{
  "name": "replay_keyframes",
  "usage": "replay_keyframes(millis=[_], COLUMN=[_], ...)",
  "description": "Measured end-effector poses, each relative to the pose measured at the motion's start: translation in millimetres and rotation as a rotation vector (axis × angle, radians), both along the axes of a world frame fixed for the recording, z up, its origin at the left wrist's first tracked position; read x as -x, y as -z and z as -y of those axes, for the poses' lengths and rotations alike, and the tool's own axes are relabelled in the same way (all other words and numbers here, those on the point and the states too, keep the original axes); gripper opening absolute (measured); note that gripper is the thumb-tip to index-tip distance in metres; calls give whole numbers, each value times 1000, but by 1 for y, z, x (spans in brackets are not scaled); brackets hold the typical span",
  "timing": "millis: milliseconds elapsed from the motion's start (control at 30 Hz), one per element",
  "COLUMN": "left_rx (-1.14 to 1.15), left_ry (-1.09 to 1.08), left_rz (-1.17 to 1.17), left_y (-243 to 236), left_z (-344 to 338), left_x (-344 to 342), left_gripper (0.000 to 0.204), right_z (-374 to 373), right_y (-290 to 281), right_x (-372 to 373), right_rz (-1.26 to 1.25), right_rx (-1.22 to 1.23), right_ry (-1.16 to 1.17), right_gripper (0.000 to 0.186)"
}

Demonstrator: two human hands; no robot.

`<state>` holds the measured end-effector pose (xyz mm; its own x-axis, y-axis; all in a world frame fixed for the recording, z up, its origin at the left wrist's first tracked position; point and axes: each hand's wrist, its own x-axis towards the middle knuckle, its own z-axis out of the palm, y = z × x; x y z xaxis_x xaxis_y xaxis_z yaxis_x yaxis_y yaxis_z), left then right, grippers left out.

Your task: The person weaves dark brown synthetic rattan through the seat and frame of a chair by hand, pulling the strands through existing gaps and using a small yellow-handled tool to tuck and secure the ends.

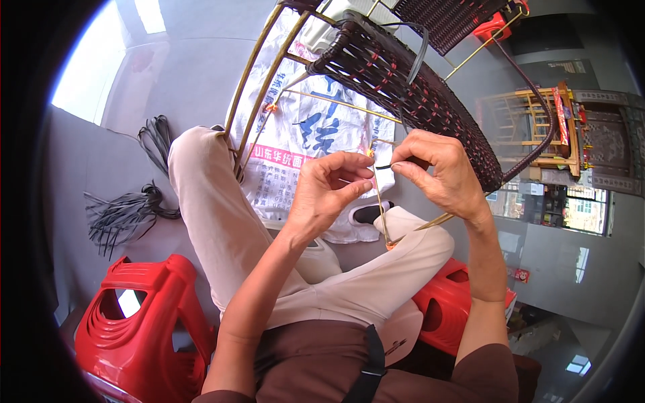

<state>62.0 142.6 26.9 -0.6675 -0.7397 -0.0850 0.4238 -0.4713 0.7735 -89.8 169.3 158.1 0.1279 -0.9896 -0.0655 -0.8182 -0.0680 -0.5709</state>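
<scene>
In front of me a chair with a gold-coloured tube frame lies tipped, its woven panel (403, 77) made of dark brown and reddish strips. My right hand (440, 171) is closed, pinching a short black strip (383, 167) between thumb and forefinger. Close to the strip's other end is my left hand (329, 191), its fingers curled toward the thumb; whatever lies between them is too small to make out. A thin gold rod (381, 208) of the frame passes just beyond my fingertips. A loose grey strip (418, 57) loops out over the woven panel.
A printed white sack (309, 111) is spread under the chair. Bundles of dark strips (131, 213) lie on the floor at left. Red plastic stools (138, 322) stand at my left and right (447, 305). Wooden furniture (537, 127) is at the far right.
</scene>
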Motion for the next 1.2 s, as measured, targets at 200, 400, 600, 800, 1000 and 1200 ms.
replay_keyframes(millis=[200,400,600,800,1000,1200], left_rx=[27,164,210,-44,-140,-236], left_ry=[-65,-93,-162,-324,-435,-384], left_rz=[12,145,151,-13,-181,-326], left_y=[-17,-19,-19,-17,-15,-9], left_z=[-1,-1,8,25,19,12], left_x=[8,8,11,35,63,66], left_gripper=[18,9,11,17,14,26], right_z=[1,-1,0,5,14,20], right_y=[2,2,8,1,10,18], right_x=[-2,-6,-4,-2,-8,-8], right_rz=[42,46,-29,-165,-223,-473], right_rx=[-15,-6,176,335,456,521], right_ry=[29,102,36,293,307,230], right_gripper=[5,7,9,5,6,5])
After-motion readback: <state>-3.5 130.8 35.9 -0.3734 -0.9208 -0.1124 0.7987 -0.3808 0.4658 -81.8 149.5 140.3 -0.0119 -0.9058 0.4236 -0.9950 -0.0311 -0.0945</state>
